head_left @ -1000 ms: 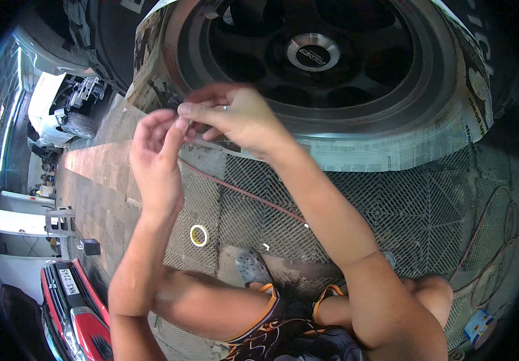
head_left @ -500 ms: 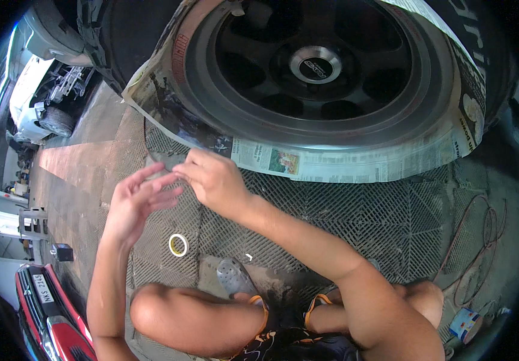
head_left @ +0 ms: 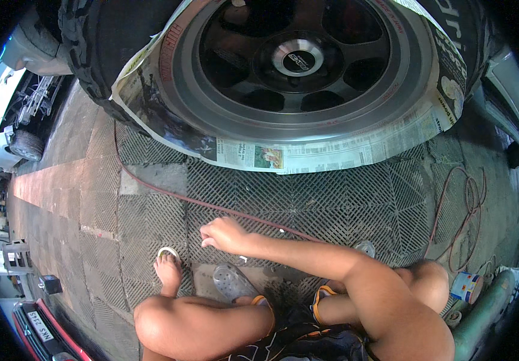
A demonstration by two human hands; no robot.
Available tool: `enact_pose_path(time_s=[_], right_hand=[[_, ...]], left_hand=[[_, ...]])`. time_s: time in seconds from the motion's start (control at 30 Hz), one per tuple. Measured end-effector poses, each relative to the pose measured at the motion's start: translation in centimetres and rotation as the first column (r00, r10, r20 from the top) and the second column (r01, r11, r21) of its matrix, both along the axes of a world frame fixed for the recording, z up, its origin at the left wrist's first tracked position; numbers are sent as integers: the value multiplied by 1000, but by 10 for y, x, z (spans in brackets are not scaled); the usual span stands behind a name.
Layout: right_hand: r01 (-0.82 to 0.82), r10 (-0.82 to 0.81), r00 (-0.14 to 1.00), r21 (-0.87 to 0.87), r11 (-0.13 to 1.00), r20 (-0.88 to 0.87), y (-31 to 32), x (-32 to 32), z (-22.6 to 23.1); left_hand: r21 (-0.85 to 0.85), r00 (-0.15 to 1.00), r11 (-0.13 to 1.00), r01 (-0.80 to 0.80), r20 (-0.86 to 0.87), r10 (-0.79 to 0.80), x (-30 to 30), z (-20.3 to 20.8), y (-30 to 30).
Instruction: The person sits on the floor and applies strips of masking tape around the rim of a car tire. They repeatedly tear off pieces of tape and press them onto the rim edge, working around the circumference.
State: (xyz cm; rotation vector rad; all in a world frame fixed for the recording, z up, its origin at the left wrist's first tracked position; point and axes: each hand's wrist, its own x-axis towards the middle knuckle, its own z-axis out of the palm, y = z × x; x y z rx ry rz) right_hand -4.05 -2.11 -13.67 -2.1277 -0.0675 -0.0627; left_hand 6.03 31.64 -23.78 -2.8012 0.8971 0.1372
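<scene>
Down on the floor by my left knee, my left hand (head_left: 169, 275) has its fingers on a white and yellow ring, a roll of tape (head_left: 168, 249). My right hand (head_left: 226, 235) is over the floor matting ahead of my feet, its fingers curled in; whatever may be inside them is hidden. Beyond both hands stands a wheel (head_left: 223, 120) with a silver lip and black spokes. Newspaper (head_left: 325, 157) is tucked around the rim, covering part of the dark tyre (head_left: 82, 66).
A red hose (head_left: 223, 209) runs across the floor grating and lies coiled (head_left: 467, 204) at the right. Small white scraps (head_left: 243, 259) lie near my shoe (head_left: 233, 283). A printed can (head_left: 467, 287) stands beside a green cylinder (head_left: 491, 310). A red car part (head_left: 61, 334) is at lower left.
My hands, close together near the newspaper's lower edge before, have separated. The left came down onto the roll of tape; the right moved lower, nearer my feet. The view shifted slightly.
</scene>
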Motion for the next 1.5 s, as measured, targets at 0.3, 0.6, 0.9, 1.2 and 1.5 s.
enact_pose_path(time_s=[0.3,0.6,0.9,1.2,1.5], right_hand=[[-58,60,998,-127,990,9,10,3,-28],[-222,225,973,-418,881,-41,9,28,-36],[-378,372,924,-396,837,-95,-1,39,-7],[-75,47,971,115,991,233,-49,48,60],[-60,-46,949,321,945,313,-38,54,68]], left_hand=[[-470,799,670,-574,-499,334,53,28,3],[-742,794,541,-395,-572,-205,26,354,-193],[-849,778,394,-352,-499,-382,3,329,-234],[-836,720,359,-415,-543,-431,4,325,-254],[-778,721,317,-543,-625,-298,13,338,-229]])
